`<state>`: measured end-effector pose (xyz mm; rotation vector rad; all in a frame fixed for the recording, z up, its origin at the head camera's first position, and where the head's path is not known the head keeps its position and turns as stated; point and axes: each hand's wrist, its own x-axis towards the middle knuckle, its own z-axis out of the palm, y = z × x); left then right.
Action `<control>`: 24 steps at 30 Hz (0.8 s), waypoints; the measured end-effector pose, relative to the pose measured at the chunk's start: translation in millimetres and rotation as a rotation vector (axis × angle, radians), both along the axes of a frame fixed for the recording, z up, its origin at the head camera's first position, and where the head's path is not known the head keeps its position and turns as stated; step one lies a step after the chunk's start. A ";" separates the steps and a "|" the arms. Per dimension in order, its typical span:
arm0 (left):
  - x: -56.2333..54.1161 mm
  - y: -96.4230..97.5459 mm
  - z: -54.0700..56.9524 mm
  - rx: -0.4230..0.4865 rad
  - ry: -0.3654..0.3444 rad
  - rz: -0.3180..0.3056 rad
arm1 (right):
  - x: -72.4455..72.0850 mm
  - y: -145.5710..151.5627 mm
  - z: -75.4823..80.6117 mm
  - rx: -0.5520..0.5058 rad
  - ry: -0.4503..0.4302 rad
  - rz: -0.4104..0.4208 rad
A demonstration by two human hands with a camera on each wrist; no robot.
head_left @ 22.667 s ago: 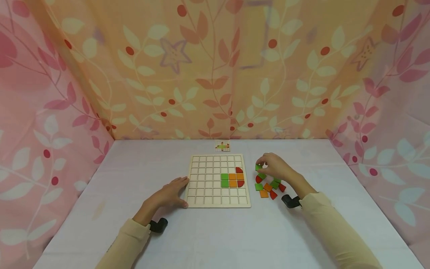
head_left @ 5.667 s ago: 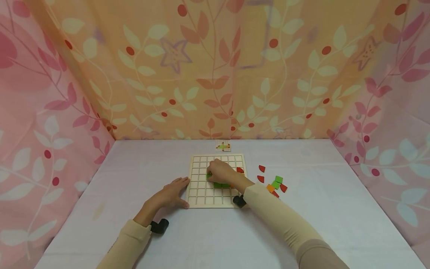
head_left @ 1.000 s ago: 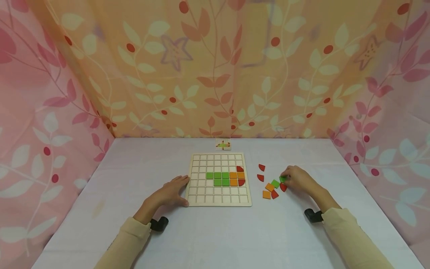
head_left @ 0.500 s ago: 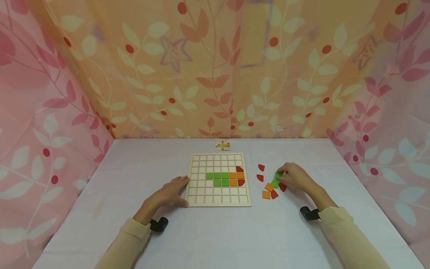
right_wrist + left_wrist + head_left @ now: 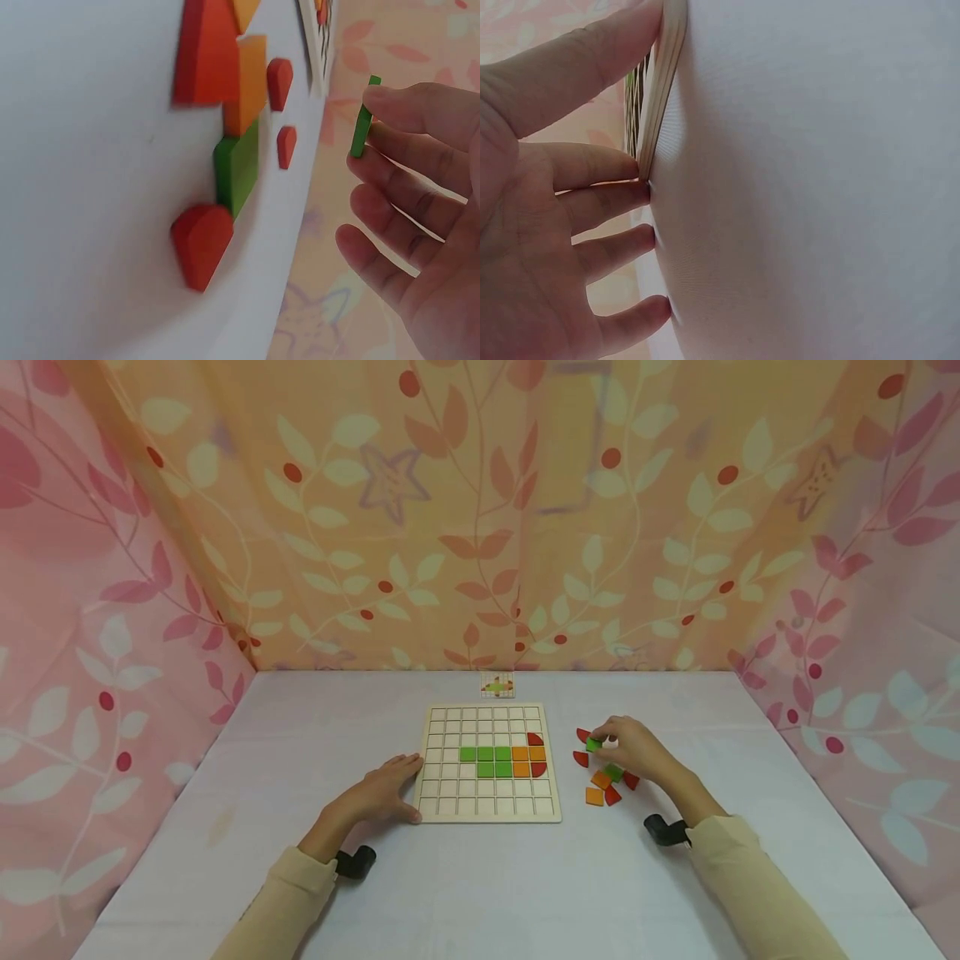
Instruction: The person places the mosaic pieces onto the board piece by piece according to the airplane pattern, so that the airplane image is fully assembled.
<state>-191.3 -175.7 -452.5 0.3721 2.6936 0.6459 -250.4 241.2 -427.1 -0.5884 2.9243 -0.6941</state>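
My right hand pinches a green square tile between thumb and fingers, raised off the table to the right of the wooden grid board. Flat on the table, my left hand has its fingers spread, with thumb and index fingertip at the board's left edge. Set in the grid are several green tiles, orange tiles and two red quarter-round tiles, in two rows toward the right side plus one red piece above.
Beside the board lie loose pieces: a green tile, orange squares and several red quarter-rounds. A small pattern card lies behind the board. Patterned cloth walls the table at back and sides.
Over the last second my right hand has lifted the green tile from the loose pieces and carried it left toward the board. Earlier, more green tiles went onto the grid. My left hand stays put.
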 end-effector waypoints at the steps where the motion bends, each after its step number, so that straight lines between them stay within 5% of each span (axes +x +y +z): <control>1: 0.1 0.1 0.0 0.001 -0.002 0.002 | -0.5 -2.6 0.5 -0.004 0.002 0.006; 17: -0.4 -0.3 -0.2 0.002 -0.009 -0.001 | -7.9 -55.5 8.2 -0.024 -0.024 0.057; 24: -0.1 -0.4 0.3 0.005 -0.007 -0.001 | -13.6 -80.1 17.6 -0.007 0.055 0.142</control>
